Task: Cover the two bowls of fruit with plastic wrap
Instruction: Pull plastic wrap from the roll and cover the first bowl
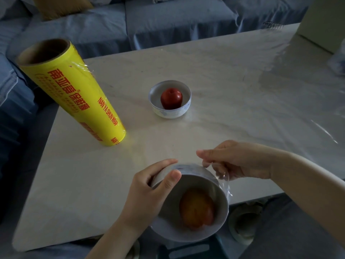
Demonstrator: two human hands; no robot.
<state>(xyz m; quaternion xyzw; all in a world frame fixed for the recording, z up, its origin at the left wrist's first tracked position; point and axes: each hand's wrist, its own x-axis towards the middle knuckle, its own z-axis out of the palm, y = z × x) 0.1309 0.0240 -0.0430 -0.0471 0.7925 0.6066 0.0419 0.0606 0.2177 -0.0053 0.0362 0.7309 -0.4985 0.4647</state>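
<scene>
Writing read on yellow roll (74, 94), upper left of frame: "NAN YA SHUN WRAP" in red capitals, beside larger red Chinese characters; finer print too small to read. No other legible writing.

Counted: one roll, two bowls, two fruits, two grips.

Roll: long cylinder, brown cardboard core open at top end, glossy yellow label, loose clear flap at upper side. Standing on end, on pale, smooth, faintly veined worktop (74, 184).

Far bowl (168, 112), centre of frame: round, white ceramic with faint blue pattern, upright on worktop, uncovered. Inside: one red fruit (171, 98), round and shiny.

Near bowl (168, 208), lower centre: same round white shape, tilted with mouth toward camera, at near edge of worktop. Inside: one orange fruit (197, 209), oval, seen hazily.

Plastic wrap (224, 180): thin, clear, crinkled, clinging to right outer wall of near bowl; extent over mouth not determinable.

Left grip (147, 193): grasping near bowl, thumb on rim, fingers round outer wall.

Right grip (240, 161): fingers curled, pinching plastic wrap just beside bowl wall.

Behind worktop: blue fabric sofa (168, 19), soft and creased.
</scene>
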